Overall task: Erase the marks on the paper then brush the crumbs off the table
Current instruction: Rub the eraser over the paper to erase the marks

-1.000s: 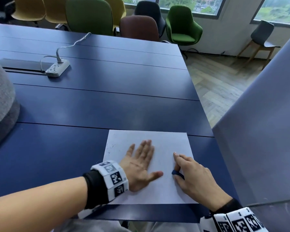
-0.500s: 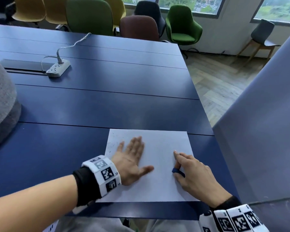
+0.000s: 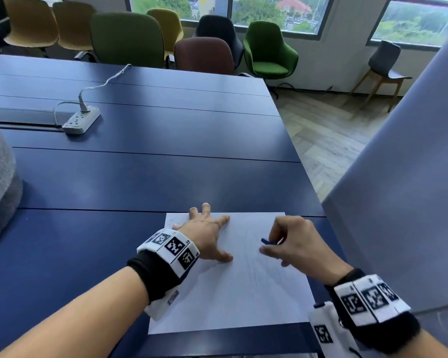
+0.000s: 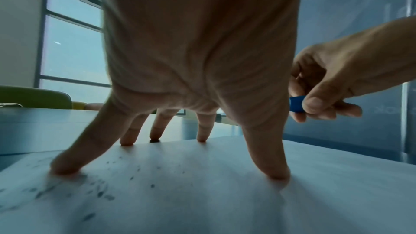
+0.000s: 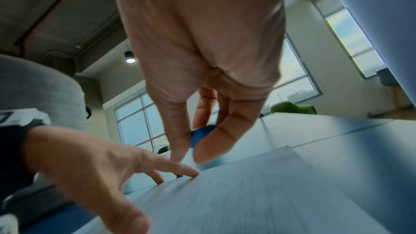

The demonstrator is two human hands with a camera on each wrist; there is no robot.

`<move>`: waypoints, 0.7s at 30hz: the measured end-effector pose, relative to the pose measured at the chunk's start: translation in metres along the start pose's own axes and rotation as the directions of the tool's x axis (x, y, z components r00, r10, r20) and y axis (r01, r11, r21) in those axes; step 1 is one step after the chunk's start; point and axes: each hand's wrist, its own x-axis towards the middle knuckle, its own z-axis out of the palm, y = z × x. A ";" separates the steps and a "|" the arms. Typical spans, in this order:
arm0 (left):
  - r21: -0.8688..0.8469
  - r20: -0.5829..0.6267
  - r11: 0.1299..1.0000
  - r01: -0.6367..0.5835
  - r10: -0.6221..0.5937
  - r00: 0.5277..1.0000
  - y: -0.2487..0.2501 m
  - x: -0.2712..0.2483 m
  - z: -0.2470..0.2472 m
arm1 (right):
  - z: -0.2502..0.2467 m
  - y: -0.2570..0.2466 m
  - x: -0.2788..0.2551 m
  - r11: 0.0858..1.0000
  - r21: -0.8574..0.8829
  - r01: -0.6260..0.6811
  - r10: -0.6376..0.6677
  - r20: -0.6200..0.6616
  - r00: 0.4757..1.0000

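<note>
While the left hand [image 3: 207, 233] presses spread, straight fingers [image 4: 87, 149] onto the far left part of the paper [image 3: 243, 301], the right hand [image 3: 295, 244] pinches a blue eraser [image 3: 268, 241] above the sheet's right half. Dark crumbs [image 4: 101, 191] lie on the paper near the left fingertips. The paper sits at the near edge of the blue table [image 3: 140, 177].

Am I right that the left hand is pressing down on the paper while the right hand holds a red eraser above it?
Not quite: the eraser is blue, as the left wrist view shows. The left hand does press the paper with spread fingers, and the right hand pinches the eraser above it.
</note>
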 end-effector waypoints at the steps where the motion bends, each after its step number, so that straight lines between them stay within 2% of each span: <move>1: -0.001 0.003 1.000 0.002 -0.002 1.000 0.000 0.001 0.001 | -0.002 -0.002 0.008 0.998 0.061 -0.027 0.025 0.026 0.999; 4: -0.004 0.012 1.000 0.003 -0.003 1.000 -0.002 0.005 0.002 | -0.002 -0.001 0.031 0.983 0.142 -0.118 0.099 0.136 0.986; 6: 0.009 0.003 1.000 -0.005 0.005 1.000 -0.003 0.007 0.003 | 0.002 0.001 0.043 0.980 0.147 -0.131 0.105 0.176 0.979; 11: 0.065 -0.049 0.998 -0.021 0.025 0.999 -0.007 0.008 0.004 | 0.017 -0.001 0.069 0.994 -0.093 0.062 -0.051 0.119 0.992; 16: 0.086 -0.039 0.996 -0.024 0.027 0.999 -0.009 0.009 0.006 | 0.026 -0.005 0.088 0.933 -0.259 0.250 -0.197 0.213 0.957; 21: 0.079 -0.026 0.997 -0.025 0.027 0.999 -0.009 0.010 0.008 | 0.024 -0.004 0.088 0.905 -0.301 0.302 -0.231 0.249 0.941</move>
